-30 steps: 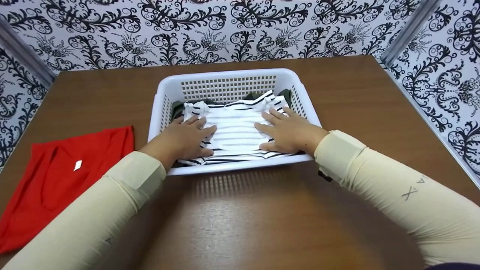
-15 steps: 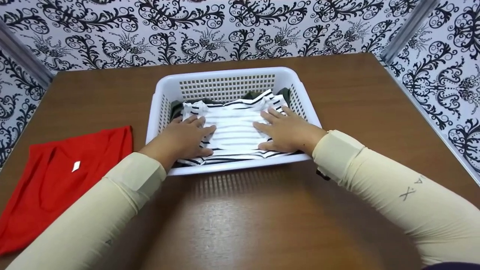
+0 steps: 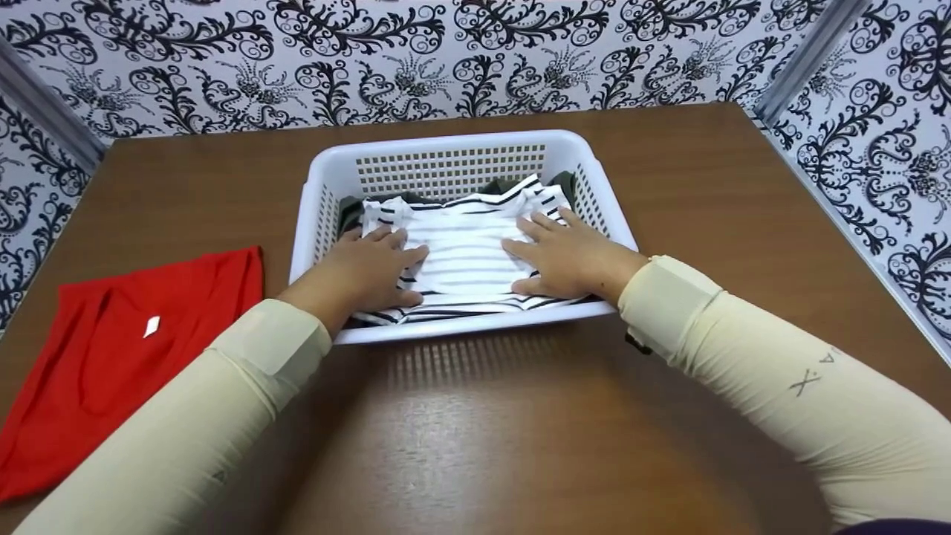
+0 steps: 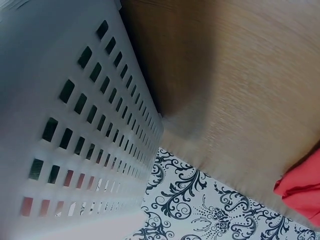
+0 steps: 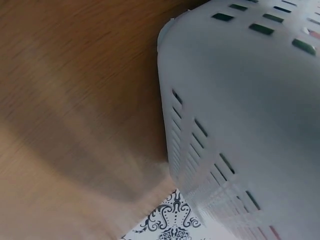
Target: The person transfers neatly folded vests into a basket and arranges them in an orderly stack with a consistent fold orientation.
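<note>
In the head view, a white garment with black stripes (image 3: 468, 253) lies spread inside a white plastic basket (image 3: 453, 143). My left hand (image 3: 364, 273) rests on the garment's left side, fingers spread. On its right side my right hand (image 3: 572, 254) lies palm down, also with spread fingers. Dark green cloth (image 3: 564, 183) shows beneath the striped garment along the back and corners. Both wrist views look at the outside of the basket's perforated walls, and the hands are out of sight there.
A red garment (image 3: 160, 338) with a small white tag lies flat on the brown wooden table (image 3: 461, 438), left of the basket. Panels with a black-and-white scroll pattern (image 3: 461, 63) stand behind the table and at both sides.
</note>
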Available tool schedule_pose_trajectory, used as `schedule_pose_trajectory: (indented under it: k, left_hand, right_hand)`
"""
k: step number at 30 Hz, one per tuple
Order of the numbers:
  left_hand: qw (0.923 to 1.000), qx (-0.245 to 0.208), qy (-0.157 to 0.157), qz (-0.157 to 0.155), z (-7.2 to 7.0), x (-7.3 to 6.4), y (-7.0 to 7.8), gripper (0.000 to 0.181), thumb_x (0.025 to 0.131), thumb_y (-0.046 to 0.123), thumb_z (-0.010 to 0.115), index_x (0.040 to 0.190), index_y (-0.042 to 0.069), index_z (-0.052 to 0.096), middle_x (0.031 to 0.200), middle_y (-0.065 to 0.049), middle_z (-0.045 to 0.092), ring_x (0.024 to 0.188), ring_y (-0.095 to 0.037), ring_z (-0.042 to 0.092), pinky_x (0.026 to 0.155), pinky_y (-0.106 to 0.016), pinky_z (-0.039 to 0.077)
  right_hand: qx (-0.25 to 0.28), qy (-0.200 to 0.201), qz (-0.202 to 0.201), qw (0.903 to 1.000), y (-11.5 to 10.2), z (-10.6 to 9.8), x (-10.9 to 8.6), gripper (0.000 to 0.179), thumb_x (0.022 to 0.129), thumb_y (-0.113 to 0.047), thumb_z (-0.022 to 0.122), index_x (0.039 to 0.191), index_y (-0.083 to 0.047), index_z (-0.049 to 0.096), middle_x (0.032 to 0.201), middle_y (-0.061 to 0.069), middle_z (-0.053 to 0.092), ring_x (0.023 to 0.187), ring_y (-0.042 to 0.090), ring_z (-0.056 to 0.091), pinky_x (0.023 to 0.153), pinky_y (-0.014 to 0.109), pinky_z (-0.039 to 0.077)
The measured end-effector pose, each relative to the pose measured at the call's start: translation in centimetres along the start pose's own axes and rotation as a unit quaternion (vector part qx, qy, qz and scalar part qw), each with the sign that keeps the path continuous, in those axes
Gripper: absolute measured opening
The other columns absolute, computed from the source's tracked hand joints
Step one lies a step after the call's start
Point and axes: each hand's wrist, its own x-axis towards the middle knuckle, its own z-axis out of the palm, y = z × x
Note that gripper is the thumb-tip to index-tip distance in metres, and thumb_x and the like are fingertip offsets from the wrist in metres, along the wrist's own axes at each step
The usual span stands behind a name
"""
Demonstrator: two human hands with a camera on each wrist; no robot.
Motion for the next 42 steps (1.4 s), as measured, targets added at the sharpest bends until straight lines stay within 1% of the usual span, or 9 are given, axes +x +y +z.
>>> schedule_pose_trajectory:
  k: [21,25,29,31,34,36,38,40,42]
  left_hand:
    - [0.9997,-0.016,0.017,0.0,-0.4,-0.8,-0.6,0.073,0.097,0.054,0.055,0.158,0.02,0.031,0.165,-0.015,0.024,0.154,-0.037,0.017,0.121,-0.062,0.017]
    - [0.9902,-0.095,0.089,0.049,-0.9,-1.2,-1.2,0.057,0.099,0.043,0.058,0.146,0.012,0.051,0.152,-0.015,0.048,0.145,-0.035,0.039,0.119,-0.054,0.03]
    - [0.9563,-0.184,0.21,0.088,-2.5,-3.9,-2.4,0.04,0.099,0.031,0.06,0.132,0.008,0.064,0.133,-0.01,0.065,0.128,-0.029,0.058,0.111,-0.046,0.043]
    - [0.9377,-0.197,0.272,0.088,-3.2,-6.1,-3.4,0.033,0.098,0.026,0.061,0.125,0.008,0.068,0.125,-0.008,0.07,0.121,-0.027,0.062,0.108,-0.047,0.045]
    - [0.9145,-0.188,0.354,0.055,-3.3,-9.7,-5.5,0.023,0.098,0.022,0.061,0.113,0.008,0.072,0.113,-0.008,0.073,0.111,-0.028,0.065,0.102,-0.049,0.047]
    - [0.9015,-0.179,0.394,0.017,-2.8,-11.9,-7.0,0.02,0.098,0.021,0.061,0.106,0.008,0.073,0.106,-0.009,0.073,0.105,-0.03,0.065,0.097,-0.051,0.046]
    - [0.8961,-0.176,0.406,-0.035,-1.7,-13.7,-8.4,0.021,0.099,0.024,0.059,0.104,0.008,0.072,0.103,-0.011,0.072,0.099,-0.031,0.065,0.091,-0.052,0.046]
    - [0.8979,-0.181,0.392,-0.087,-0.3,-15.3,-9.9,0.023,0.1,0.027,0.057,0.105,0.008,0.07,0.1,-0.013,0.071,0.094,-0.032,0.063,0.085,-0.052,0.046]
    - [0.9061,-0.17,0.362,-0.137,1.6,-16.5,-11.7,0.026,0.1,0.03,0.056,0.105,0.007,0.068,0.099,-0.015,0.068,0.09,-0.034,0.063,0.077,-0.053,0.046]
  right_hand:
    - [0.024,0.028,-0.021,0.9991,-0.2,-0.4,0.1,0.071,0.101,-0.053,0.048,0.159,-0.017,0.028,0.167,0.016,0.014,0.156,0.037,0.009,0.124,0.059,0.002]
    - [0.065,0.103,-0.047,0.9915,0.3,-0.5,-0.1,0.063,0.1,-0.046,0.053,0.151,-0.011,0.043,0.161,0.019,0.032,0.152,0.038,0.024,0.124,0.057,0.012]
    - [0.123,0.248,-0.084,0.9573,-0.4,-1.3,-1.8,0.04,0.099,-0.033,0.059,0.128,-0.006,0.063,0.139,0.017,0.058,0.135,0.035,0.048,0.117,0.051,0.032]
    - [0.156,0.326,-0.112,0.9257,-1.9,-2.0,-3.1,0.027,0.097,-0.024,0.061,0.114,-0.005,0.069,0.122,0.014,0.066,0.121,0.031,0.055,0.109,0.047,0.04]
    - [0.233,0.408,-0.189,0.8625,-5.4,-2.2,-4.9,0.012,0.093,-0.011,0.063,0.099,-0.003,0.07,0.1,0.01,0.069,0.1,0.024,0.061,0.094,0.039,0.049]
    - [0.307,0.394,-0.249,0.8298,-8.2,-1.7,-5.8,0.008,0.092,-0.007,0.063,0.095,-0.003,0.07,0.093,0.007,0.069,0.091,0.019,0.063,0.086,0.033,0.053]
    - [0.382,0.331,-0.294,0.8114,-10.9,-0.7,-6.5,0.008,0.093,-0.007,0.063,0.096,-0.005,0.07,0.091,0.003,0.069,0.087,0.014,0.064,0.082,0.03,0.054]
    - [0.446,0.245,-0.306,0.8049,-13.3,0.8,-6.7,0.01,0.096,-0.011,0.062,0.1,-0.008,0.071,0.095,0.001,0.071,0.089,0.009,0.065,0.083,0.028,0.055]
    - [0.48,0.17,-0.295,0.8087,-15.4,2.2,-6.3,0.013,0.097,-0.015,0.062,0.105,-0.01,0.071,0.1,0.0,0.072,0.093,0.006,0.066,0.089,0.027,0.054]
